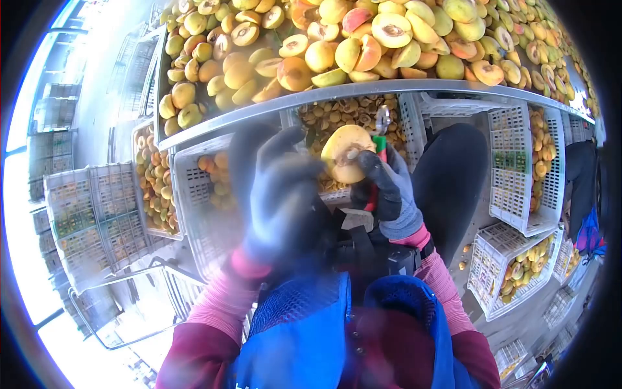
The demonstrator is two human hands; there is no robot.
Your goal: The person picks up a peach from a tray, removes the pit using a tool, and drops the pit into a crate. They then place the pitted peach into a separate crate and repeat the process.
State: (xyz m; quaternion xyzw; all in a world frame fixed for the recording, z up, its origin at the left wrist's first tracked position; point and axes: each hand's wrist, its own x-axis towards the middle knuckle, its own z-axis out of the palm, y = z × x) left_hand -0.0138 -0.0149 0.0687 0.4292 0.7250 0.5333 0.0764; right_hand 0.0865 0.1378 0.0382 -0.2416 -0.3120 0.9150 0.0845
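A yellow peach half is held up in front of me, its cut face toward the camera. My right hand, in a grey and black glove, has its thumb against the fruit's right edge. It is closed around a pitting tool with a green and red handle, and a metal loop points up from it. Close to the fruit's left side is my left hand, also gloved. Motion smears its fingers, so their grip and any contact with the peach are unclear.
A metal-edged table heaped with halved peaches spans the far side. Below it sits a crate with pits and scraps. White plastic crates of fruit stand at right, others at left. A dark-clothed leg shows far right.
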